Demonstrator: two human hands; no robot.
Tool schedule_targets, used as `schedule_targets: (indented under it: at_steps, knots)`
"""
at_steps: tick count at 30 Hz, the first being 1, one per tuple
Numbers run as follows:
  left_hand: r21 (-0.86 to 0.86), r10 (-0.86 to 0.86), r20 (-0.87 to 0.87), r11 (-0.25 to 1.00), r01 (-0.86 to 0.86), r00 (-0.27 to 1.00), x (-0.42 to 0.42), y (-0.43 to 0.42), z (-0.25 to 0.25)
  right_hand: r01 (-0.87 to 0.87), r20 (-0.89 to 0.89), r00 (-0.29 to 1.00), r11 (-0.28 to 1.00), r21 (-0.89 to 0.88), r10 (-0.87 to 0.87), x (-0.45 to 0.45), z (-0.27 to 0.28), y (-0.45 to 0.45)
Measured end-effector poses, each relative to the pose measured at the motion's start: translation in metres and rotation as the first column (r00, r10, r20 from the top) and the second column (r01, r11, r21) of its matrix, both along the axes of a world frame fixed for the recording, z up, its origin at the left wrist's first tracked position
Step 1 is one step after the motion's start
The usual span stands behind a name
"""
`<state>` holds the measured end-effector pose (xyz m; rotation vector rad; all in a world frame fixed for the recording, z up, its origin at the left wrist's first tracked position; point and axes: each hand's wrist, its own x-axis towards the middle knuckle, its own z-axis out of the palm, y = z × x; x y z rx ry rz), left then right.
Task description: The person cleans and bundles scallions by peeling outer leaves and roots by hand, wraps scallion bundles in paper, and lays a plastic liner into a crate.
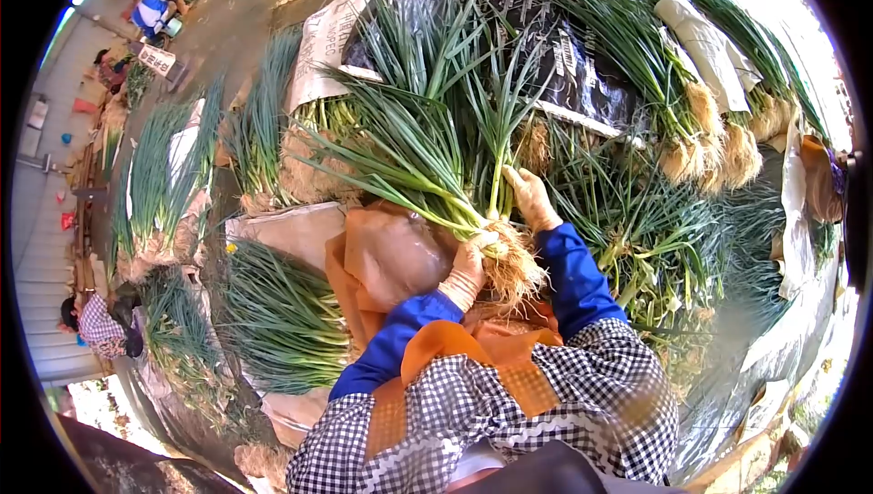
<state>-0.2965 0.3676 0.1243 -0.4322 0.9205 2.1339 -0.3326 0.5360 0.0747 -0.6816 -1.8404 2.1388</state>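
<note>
My left hand [466, 272] is wrapped round the pale lower stems of a bunch of green onions [427, 187], whose leaves fan up and to the left. The bunch's tangled tan roots [515, 271] hang out just right of that hand, above my lap. My right hand [535, 200] is closed at the stem of a more upright green onion [496, 187], beside the bunch; its fingertips are partly hidden. An orange and brown plastic apron [396, 253] covers my lap under the left hand.
Loose green onions [627, 239] lie in a heap to my right. Ahead are a black printed sack [568, 58] and a white sack [332, 39], with more bundles around them. Another pile of green onions [282, 312] lies at my left. Several people sit farther off, one in checks [102, 326].
</note>
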Motion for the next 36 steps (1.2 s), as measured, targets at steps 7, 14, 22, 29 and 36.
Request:
schedule_targets:
  at_steps: [7,14,22,29,36]
  knots:
    - [0.145,0.045,0.172,0.987,-0.070,0.984,0.000,-0.003,0.001,0.029,0.176,0.971,0.815,0.578,-0.159,0.070,0.046,-0.037]
    - [0.121,0.096,0.267,0.984,-0.132,0.959,-0.014,-0.005,0.029,-0.591,0.665,0.632,0.308,0.745,-0.396,0.218,0.054,0.113]
    - [-0.064,0.098,-0.078,0.993,-0.103,0.992,-0.002,0.000,-0.013,-0.237,0.353,0.934,0.639,0.732,-0.057,0.001,0.101,0.018]
    - [-0.071,0.110,-0.037,0.991,-0.112,0.993,-0.009,-0.005,-0.013,-0.524,0.252,0.848,0.809,0.266,0.466,0.063,0.128,0.004]
    - [-0.046,0.085,0.043,0.995,-0.083,0.995,-0.010,0.000,-0.003,-0.251,0.284,0.954,0.272,0.929,-0.092,0.113,0.082,0.082]
